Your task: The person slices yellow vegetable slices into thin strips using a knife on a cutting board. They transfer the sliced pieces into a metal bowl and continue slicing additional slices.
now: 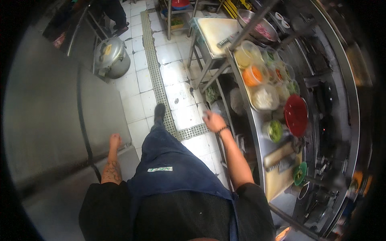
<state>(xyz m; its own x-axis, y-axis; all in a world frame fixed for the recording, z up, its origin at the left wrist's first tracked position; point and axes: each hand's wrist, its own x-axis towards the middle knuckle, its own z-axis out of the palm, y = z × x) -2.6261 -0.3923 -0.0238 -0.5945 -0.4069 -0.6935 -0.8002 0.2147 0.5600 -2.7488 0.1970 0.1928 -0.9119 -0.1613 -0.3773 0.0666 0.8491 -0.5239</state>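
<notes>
My left hand hangs at my side with its fingers curled and nothing visible in it, close to a stainless steel panel. My right hand, a dark beaded bracelet at its wrist, is held out above the tiled floor near the steel counter; its fingers are loosely bent and apart, and it holds nothing. On that counter, a tray carries several plastic tubs, one with shredded orange vegetable. Beyond it are a red bowl, a tub of chopped greens and a cutting board with a cleaver.
A lidded metal pot stands on the floor ahead to the left, near another person's legs. A perforated drain cover runs along the tiles. Ahead right, a knife lies on a white cutting board beside a steel bowl.
</notes>
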